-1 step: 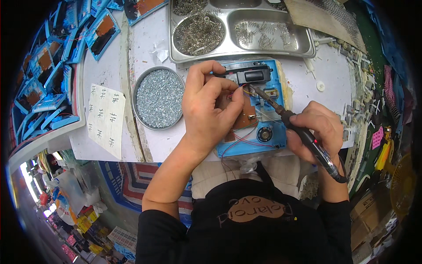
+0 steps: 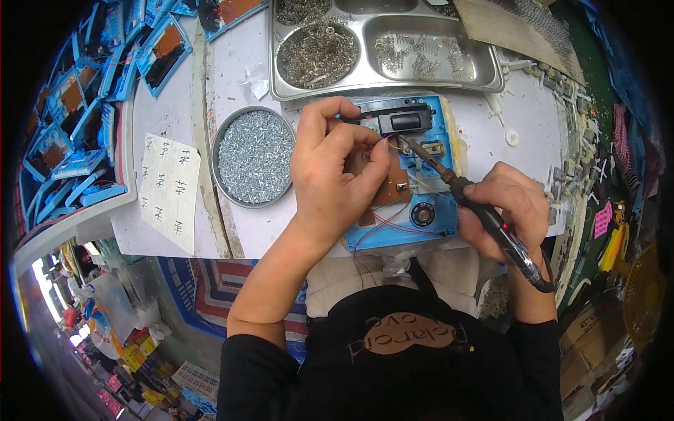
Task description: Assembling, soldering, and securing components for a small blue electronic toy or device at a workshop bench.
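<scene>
A blue plastic casing (image 2: 442, 193) lies in front of me with a brown circuit board (image 2: 395, 184), a small round speaker (image 2: 423, 214) and thin coloured wires (image 2: 393, 226) in it. My left hand (image 2: 333, 158) is over the casing's left side, thumb and forefinger pinched on a thin wire. My right hand (image 2: 509, 207) grips a soldering iron (image 2: 491, 214) with a black handle and a small red light. The iron's metal tip points up and left, close to the left fingertips, above the board. A black part (image 2: 407, 121) sits along the casing's far edge.
Left of the casing stands a round tin of small screws (image 2: 254, 158), beside a sheet with handwriting (image 2: 168, 193). Beyond the casing is a metal compartment tray (image 2: 372, 77) with springs. Similar blue casings (image 2: 77, 161) pile up at far left. Small pale parts (image 2: 562, 175) lie along the right edge.
</scene>
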